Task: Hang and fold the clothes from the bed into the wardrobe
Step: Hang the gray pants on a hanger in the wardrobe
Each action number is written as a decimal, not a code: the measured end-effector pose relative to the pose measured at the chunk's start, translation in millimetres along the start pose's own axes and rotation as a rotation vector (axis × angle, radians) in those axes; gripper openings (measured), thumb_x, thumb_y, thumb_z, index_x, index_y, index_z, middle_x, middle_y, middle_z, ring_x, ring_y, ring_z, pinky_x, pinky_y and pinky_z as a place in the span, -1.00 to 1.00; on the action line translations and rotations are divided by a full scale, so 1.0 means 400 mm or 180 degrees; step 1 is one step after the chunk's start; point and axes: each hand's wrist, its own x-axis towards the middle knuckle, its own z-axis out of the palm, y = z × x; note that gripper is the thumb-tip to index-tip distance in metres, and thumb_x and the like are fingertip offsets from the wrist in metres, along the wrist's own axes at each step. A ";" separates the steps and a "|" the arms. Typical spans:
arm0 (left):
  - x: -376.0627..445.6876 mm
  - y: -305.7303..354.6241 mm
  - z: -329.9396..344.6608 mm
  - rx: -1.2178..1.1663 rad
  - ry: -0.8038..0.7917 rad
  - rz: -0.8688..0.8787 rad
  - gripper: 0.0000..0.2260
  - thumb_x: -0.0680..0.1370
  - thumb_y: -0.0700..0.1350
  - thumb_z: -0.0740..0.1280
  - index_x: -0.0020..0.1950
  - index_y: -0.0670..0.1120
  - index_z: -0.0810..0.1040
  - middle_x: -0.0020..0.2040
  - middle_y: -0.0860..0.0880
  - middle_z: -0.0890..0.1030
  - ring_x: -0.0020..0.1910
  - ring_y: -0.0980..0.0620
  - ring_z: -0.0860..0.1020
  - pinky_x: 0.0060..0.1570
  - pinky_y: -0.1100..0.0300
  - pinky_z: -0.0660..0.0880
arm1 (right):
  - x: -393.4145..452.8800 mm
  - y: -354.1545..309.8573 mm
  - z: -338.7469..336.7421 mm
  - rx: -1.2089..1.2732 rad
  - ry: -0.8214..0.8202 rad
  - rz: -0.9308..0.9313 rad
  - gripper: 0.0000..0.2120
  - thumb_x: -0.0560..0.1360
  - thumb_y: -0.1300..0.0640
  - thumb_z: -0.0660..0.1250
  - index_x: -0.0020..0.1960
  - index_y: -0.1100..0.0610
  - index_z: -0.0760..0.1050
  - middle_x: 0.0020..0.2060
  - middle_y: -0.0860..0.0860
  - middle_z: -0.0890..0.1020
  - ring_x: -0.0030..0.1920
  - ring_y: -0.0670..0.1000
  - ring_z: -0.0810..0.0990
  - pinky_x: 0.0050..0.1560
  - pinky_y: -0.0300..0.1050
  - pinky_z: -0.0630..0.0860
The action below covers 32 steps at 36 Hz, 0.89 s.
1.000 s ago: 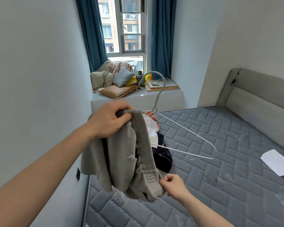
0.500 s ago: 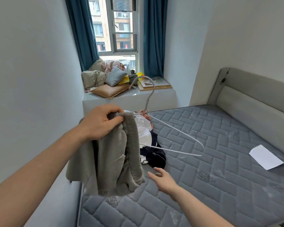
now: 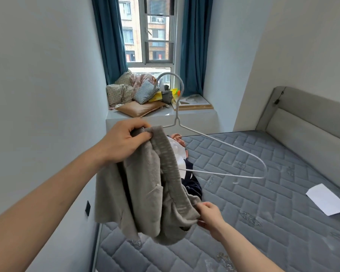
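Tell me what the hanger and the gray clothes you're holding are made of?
The hanger looks like thin bent wire, probably metal, with a pale matte coating: it is slim and keeps its curved hook. The gray garment looks like soft knitted fabric, maybe cotton or wool: it droops in folds and has a ribbed band. The left hand holds both; the right hand pinches the fabric's lower edge.

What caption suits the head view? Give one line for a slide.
Left hand holds grey garment and hanger above bed; right hand pinches its waistband.

Home bedroom, bare quilted mattress (image 3: 263,193), padded headboard (image 3: 312,122) (grey), curtained window (image 3: 157,36)
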 end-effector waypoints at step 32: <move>0.001 -0.101 0.203 0.0838 -0.0433 -0.0406 -0.70 0.53 0.27 0.19 0.02 0.14 0.58 -0.06 0.19 0.61 -0.03 0.12 0.54 0.02 -0.01 0.53 | -0.309 -0.320 -0.051 -0.2539 -0.1126 -0.2590 -0.91 0.51 0.03 0.39 -0.07 0.01 0.49 -0.23 -0.07 0.60 -0.25 -0.17 0.50 -0.15 -0.16 0.51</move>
